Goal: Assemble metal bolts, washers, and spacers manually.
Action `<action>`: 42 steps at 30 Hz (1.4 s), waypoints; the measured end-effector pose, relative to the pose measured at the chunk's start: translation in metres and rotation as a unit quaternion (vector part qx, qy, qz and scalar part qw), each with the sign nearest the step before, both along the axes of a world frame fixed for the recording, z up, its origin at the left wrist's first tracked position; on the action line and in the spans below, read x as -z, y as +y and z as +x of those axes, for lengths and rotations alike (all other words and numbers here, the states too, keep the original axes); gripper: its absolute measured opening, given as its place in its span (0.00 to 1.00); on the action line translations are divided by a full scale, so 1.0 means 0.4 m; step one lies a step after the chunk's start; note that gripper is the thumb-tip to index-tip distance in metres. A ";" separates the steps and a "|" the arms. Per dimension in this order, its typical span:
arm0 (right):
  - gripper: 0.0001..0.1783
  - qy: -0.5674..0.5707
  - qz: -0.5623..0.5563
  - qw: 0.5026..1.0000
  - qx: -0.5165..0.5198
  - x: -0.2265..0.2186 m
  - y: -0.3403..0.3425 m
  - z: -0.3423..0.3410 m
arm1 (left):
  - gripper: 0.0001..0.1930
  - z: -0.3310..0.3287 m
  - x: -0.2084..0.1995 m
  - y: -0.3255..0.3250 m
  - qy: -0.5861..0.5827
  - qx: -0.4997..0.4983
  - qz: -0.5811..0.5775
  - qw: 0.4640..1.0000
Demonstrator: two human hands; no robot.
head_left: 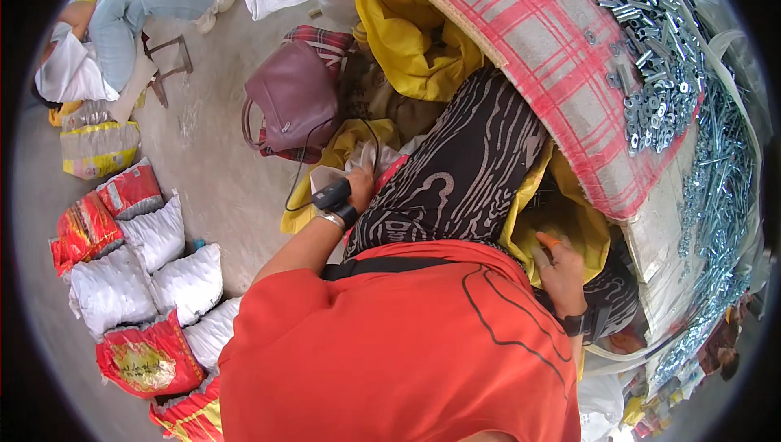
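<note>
Open sack: a yellow, crumpled plastic sack [579, 226] between the black-and-white patterned trousers [455, 157] and the counter's edge; its visible part runs roughly 12 to 6 o'clock, its bottom hidden.
Nearer hand: the right hand [561, 271], at the sack's 6 o'clock side, fingers bent over the mouth; an orange covering [549, 241] shows at one fingertip. Whether anything is gripped, I cannot tell.
Farther hand: the left hand [360, 188], between 9 and 10 o'clock from the right and well apart from it, curled beside crumpled yellow sheeting [346, 145]; its grip is hidden.
Counter: red-and-white checked cloth surface [529, 35], at 12 o'clock from the right hand.
Metal parts: silvery short tubes [643, 19], towards 1 o'clock; flat washers and nuts [655, 116], 1 o'clock; long, thin screws [724, 198], 2 o'clock.
Floor: purple leather-like handbag [294, 92], 11 o'clock from the left hand; stuffed white bags [114, 287], between 8 and 9.
</note>
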State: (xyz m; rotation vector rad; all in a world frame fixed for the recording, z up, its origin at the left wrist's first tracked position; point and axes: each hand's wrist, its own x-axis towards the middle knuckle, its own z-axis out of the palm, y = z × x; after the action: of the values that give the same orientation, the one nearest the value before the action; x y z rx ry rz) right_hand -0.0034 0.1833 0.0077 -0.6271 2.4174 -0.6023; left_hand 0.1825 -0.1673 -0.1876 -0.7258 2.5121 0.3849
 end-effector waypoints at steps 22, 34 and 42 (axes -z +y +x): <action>0.16 -0.041 0.054 0.997 0.041 0.044 0.008 0.020 | 0.13 0.152 -0.103 -0.119 0.165 -0.301 0.104 0.934; 0.15 -0.006 0.021 0.999 -0.030 0.077 0.016 0.007 | 0.20 0.316 -0.158 -0.075 0.091 -0.415 -0.139 0.895; 0.14 -0.008 0.034 0.998 -0.050 0.087 0.014 0.006 | 0.37 0.123 -0.184 -0.066 0.239 -0.042 -0.159 0.957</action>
State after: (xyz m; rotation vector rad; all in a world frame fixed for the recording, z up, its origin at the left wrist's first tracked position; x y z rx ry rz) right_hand -0.0009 0.1888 -0.0270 -0.7066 2.3651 -0.4812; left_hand 0.2315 -0.1938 -0.1139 -0.9579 3.0538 0.2004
